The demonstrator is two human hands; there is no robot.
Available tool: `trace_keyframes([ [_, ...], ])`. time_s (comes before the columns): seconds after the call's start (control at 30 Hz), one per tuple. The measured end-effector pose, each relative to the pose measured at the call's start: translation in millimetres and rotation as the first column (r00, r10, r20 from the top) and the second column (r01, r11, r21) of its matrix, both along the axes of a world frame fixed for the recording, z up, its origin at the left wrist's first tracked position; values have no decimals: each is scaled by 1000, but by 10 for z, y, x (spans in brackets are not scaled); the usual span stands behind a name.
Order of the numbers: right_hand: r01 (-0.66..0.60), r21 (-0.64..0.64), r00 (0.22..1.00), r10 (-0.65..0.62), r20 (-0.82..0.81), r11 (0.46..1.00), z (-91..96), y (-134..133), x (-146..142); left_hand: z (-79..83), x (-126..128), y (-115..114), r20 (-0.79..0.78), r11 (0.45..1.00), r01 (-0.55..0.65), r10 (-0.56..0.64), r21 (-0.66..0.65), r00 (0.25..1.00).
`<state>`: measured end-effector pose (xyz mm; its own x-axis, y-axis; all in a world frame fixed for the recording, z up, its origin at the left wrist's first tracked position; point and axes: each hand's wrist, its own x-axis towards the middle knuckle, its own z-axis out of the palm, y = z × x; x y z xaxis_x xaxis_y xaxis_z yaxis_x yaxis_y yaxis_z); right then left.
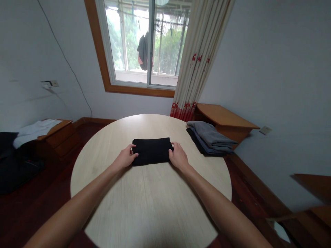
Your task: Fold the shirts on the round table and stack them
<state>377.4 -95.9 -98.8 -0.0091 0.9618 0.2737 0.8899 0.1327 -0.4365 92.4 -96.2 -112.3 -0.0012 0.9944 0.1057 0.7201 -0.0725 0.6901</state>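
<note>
A black garment (151,151), folded into a flat rectangle, lies on the round light-wood table (150,199). Its exact kind cannot be made out. My left hand (126,156) grips its left edge, thumb on top and fingers around the side. At the opposite short edge, my right hand (179,156) holds it the same way, with the fingertips partly hidden by the cloth. To the right of my right hand sits a stack of folded clothes (210,136), grey on top and darker underneath, close to the table's right rim.
Behind the table are a window (147,44) and a long curtain (198,51). A wooden cabinet (224,117) stands beyond the stack. On the left, white cloth (37,131) lies on a low wooden nightstand (60,137), with a dark heap (19,168) beside it.
</note>
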Motion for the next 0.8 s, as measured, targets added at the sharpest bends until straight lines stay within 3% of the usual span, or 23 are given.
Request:
trace_keyframes([
  [0.1,-191,92,971,175,162,977,125,0,-197,163,200,-93,-268,984,-7,55,176,962],
  [0.17,-352,58,916,331,228,934,143,66,-348,210,422,-121,-369,952,92,23,292,929],
  [0.27,-469,-54,844,466,266,881,74,226,-512,119,716,-70,-437,933,233,-95,275,894],
  [0.37,-465,-121,839,480,256,877,-38,385,-528,-63,801,34,-489,953,216,-88,213,868],
  [0.47,-448,-121,856,464,226,886,-122,503,-423,-171,720,108,-517,960,200,-73,195,853],
  [0.8,-336,-207,922,366,125,919,-175,725,-129,-117,471,256,-474,992,90,-38,89,880],
])
